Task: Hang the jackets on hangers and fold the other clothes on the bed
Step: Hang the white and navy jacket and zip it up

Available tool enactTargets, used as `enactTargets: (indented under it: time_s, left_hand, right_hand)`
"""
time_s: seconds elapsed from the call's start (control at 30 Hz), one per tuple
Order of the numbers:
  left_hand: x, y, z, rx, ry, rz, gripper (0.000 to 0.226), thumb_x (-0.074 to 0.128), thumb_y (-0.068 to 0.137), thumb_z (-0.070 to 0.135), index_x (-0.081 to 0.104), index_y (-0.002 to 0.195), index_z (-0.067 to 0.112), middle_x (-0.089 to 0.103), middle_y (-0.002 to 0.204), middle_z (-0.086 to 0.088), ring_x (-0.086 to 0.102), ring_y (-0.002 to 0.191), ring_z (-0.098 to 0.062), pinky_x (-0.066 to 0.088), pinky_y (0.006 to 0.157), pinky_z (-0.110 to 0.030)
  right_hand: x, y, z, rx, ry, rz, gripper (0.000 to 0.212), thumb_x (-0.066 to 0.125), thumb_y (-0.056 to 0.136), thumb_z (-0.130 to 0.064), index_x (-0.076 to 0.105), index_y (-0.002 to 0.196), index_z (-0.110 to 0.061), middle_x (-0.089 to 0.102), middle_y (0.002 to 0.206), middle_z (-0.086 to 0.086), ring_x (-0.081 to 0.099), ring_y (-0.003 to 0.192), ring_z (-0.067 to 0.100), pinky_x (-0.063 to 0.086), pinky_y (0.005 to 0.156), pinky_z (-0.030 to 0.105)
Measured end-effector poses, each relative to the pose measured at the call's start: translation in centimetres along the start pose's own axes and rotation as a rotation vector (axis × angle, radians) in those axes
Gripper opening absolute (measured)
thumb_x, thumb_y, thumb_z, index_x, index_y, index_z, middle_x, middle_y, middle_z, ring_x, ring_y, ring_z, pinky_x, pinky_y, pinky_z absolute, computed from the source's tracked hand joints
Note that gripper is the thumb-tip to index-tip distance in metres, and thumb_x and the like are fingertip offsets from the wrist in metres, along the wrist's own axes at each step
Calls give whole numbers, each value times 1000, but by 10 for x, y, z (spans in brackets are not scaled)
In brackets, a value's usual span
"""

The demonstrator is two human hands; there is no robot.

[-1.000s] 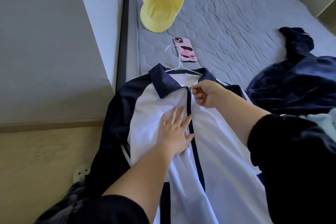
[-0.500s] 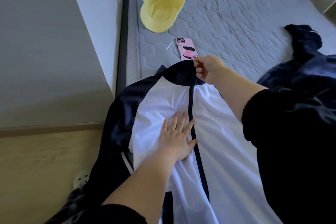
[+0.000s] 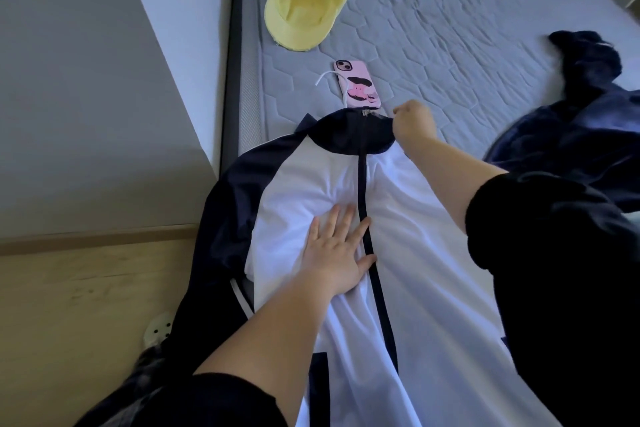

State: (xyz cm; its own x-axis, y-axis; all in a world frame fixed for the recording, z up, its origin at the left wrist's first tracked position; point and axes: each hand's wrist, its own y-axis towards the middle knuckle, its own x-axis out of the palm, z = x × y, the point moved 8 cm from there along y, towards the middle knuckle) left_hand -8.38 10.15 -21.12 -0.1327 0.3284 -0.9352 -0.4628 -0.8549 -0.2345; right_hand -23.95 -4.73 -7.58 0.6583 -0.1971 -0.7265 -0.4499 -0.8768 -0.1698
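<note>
**Zip closed to the collar; right hand off the pull**

Finding: The white and navy jacket (image 3: 408,218) lies front-up along the near left side of the bed (image 3: 450,28). A second ago its zip stood at chest height with the collar spread open. Half a second ago the right hand was drawing the pull up at the collar. The zip pull (image 3: 365,112) now sits at the very top of the closed collar.

Hands: The right hand (image 3: 412,121) has come away from the pull and sits just to its right, at the collar's edge. Its fingers are curled. Whether they pinch the collar fabric or hold nothing cannot be told. The left hand (image 3: 337,250) stays flat with fingers spread, pressing the white front panel just left of the zip line.

Hanger: Its shoulders, visible in the open neck a second ago, are now covered. Only the white hanger hook (image 3: 325,78) shows past the collar, beside the pink phone (image 3: 358,85). A yellow cap (image 3: 306,0) lies further up the bed.

Assessment: The zipping step appears complete, and the jacket seems ready to be lifted by the hook and hung. A dark blue garment (image 3: 588,121) lies crumpled on the right of the bed, not yet dealt with, so much of the task remains.
</note>
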Motion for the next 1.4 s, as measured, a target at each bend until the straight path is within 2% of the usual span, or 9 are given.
enactTargets:
  time_s: [0.23,0.4,0.63,0.7,0.8,0.93,1.17,1.27,1.4]
  left_hand:
    - [0,-3,2,-4,-11,-2,69,18,93,65,-12,150,38,-25,157,9,-32,141,-13,-23,110,-43]
    - [-2,-1,2,0,-31,-29,70,23,93,65,-8,150,39,-24,157,10,-29,142,-13,-19,112,-44]
    - [-31,-2,6,46,-68,-139,75,44,93,52,3,153,32,-6,161,2,-9,148,-20,0,118,-49]
    - [-65,-8,9,47,-260,7,75,52,93,31,9,153,25,16,158,-3,15,145,-23,19,116,-44]
    - [-141,-37,-1,-42,-560,499,63,52,88,6,31,147,13,37,145,-8,35,132,-25,31,108,-34]
    - [-232,-78,-9,-113,-361,935,48,58,83,1,50,129,-2,49,130,-19,45,121,-36,37,101,-43]
    - [-315,-141,-5,7,-201,1052,18,60,91,9,72,92,-4,60,120,-22,53,115,-39,42,96,-47]
    - [-351,-175,-19,-74,-331,1131,40,61,93,17,64,61,-6,64,120,-14,51,115,-31,40,92,-33]
    - [-402,-214,-30,-126,-367,1114,31,75,80,18,55,61,3,65,97,-5,57,96,-28,34,71,-25]
  right_hand:
    - [22,12,35,-65,-337,-123,37,33,98,-25,46,127,-8,50,128,19,48,116,37,39,99,43]
    - [20,13,45,-5,-481,-162,47,60,85,-36,49,123,-12,54,123,11,48,118,34,39,101,47]
    - [-14,-18,41,-26,-205,55,15,66,74,-26,54,78,-18,53,66,-1,60,85,32,39,75,32]
    - [-30,-30,31,-53,-115,99,19,67,73,-25,50,70,-17,52,64,-1,60,85,33,37,72,32]
    - [-56,-51,6,-134,-43,135,16,69,73,-22,53,73,-20,58,73,4,58,90,35,42,74,35]
    - [-81,-84,-30,-282,-45,150,14,69,74,-19,56,78,-19,58,73,2,54,89,34,38,75,35]
    - [-127,-144,-76,-398,71,240,11,67,74,-20,56,76,-21,57,72,-2,54,89,31,34,70,31]
    - [-147,-166,-102,-417,155,263,12,68,74,-21,56,75,-24,57,72,-4,54,94,33,37,69,33]
    - [-180,-204,-154,-472,284,299,12,69,74,-23,62,84,-24,64,82,1,55,96,34,45,79,36]
